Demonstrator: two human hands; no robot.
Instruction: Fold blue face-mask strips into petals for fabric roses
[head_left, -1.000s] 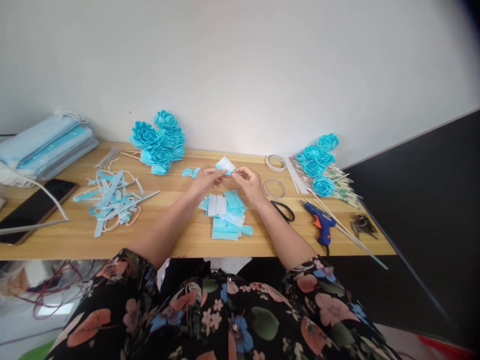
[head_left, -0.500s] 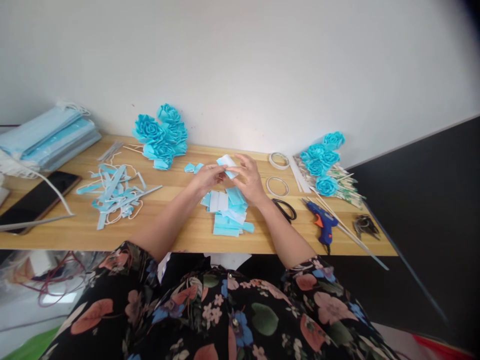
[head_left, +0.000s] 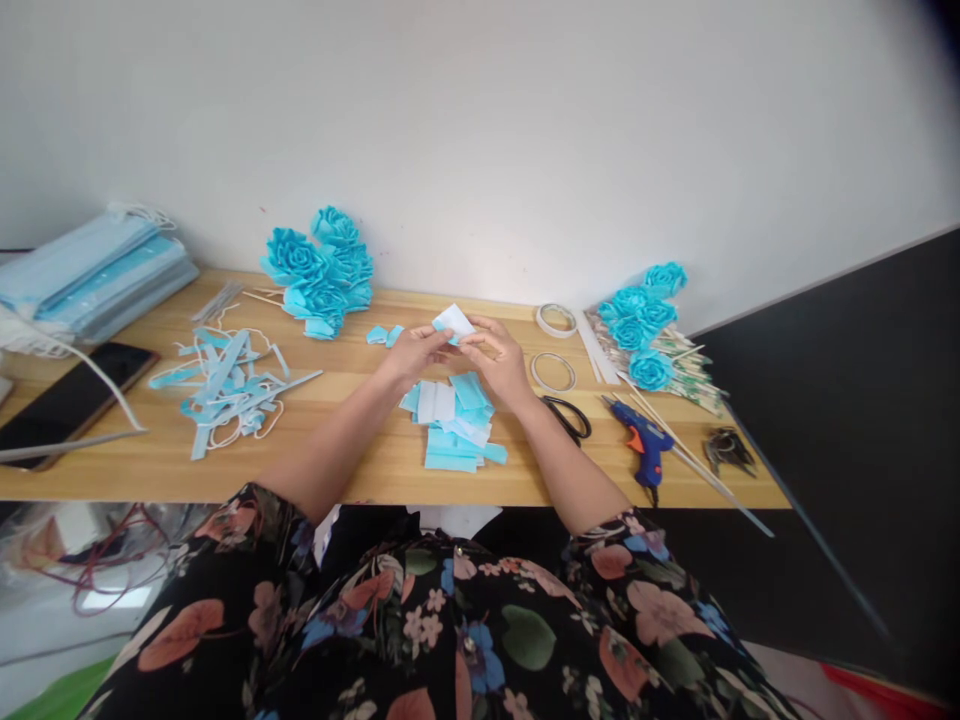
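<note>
On our wooden counter (head_left: 390, 482) we have one glue gun (head_left: 651, 445) and a pile of cut pieces (head_left: 451, 445). Just beyond the pile, our left hand (head_left: 417, 354) and right hand (head_left: 498, 356) pinch one white-and-blue square (head_left: 455, 319). Beside the right hand are two tape rolls (head_left: 556, 334); farther back, two clusters of blue flowers (head_left: 322, 272) before a pale wall (head_left: 480, 150).

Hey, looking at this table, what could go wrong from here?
The glue gun lies close to the front edge of the table, so a passing arm might knock it off. The long strip pokes past that edge and could get snagged. The loose pile of pieces lies close to the left hand and right hand, so a wrist might scatter it.
</note>
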